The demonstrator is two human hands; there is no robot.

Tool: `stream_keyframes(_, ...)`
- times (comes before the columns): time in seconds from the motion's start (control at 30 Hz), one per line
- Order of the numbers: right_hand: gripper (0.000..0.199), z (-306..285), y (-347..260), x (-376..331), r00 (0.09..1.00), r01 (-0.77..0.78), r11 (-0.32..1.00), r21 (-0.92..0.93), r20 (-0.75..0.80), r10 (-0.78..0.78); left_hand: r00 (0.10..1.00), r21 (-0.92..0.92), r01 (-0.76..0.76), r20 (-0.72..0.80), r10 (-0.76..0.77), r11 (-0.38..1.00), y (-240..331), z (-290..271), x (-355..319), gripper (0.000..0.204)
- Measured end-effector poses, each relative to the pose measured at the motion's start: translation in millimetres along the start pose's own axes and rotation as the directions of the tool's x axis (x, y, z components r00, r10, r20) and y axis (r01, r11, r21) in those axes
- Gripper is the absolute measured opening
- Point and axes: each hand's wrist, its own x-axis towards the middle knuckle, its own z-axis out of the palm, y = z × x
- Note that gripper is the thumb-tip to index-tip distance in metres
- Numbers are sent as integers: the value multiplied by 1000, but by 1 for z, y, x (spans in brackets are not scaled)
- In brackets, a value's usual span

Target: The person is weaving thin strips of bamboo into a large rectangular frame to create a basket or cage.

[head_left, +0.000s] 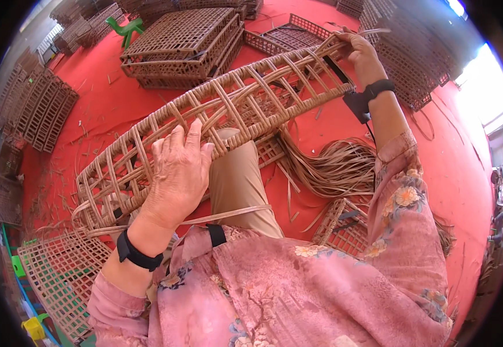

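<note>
A long brown woven basket frame [228, 107] slants across my lap, rising from lower left to upper right. Its rims are wrapped in flat strips, with crosspieces spaced along the side. My left hand [179, 168] lies on the near rim and lattice, fingers stretched and slightly apart. At the upper right end my right hand [358, 52] pinches a pale flat weaving strip [377, 30] beside the frame's corner. Its fingertips are partly covered by the frame. Another loose strip [234, 214] runs from the lower left end across my knee.
Stacked brown woven trays [182, 43] stand ahead, with a green stool [125, 30] beside them. More stacks [37, 110] line the left and upper right. A bundle of loose strips [338, 168] lies on the red floor [448, 168]. A lattice panel [60, 266] sits lower left.
</note>
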Motion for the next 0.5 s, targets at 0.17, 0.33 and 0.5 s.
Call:
stream_keyframes(0.17, 16, -6, 1, -2, 999, 53, 999, -12, -12, -53, 1000, -79, 1, 26, 1, 997, -1, -3, 0, 45)
stream_keyframes(0.33, 21, -29, -9, -9, 998, -20, 995, -99, 51, 25, 1000, -158, 7, 20, -4, 987, -3, -2, 0, 48)
stream_keyframes(0.5, 34, -33, -14, -57, 985, -144, 965, -220, 64, 161, 1000, -96, 1, 24, 1, 995, -2, -4, -1, 58)
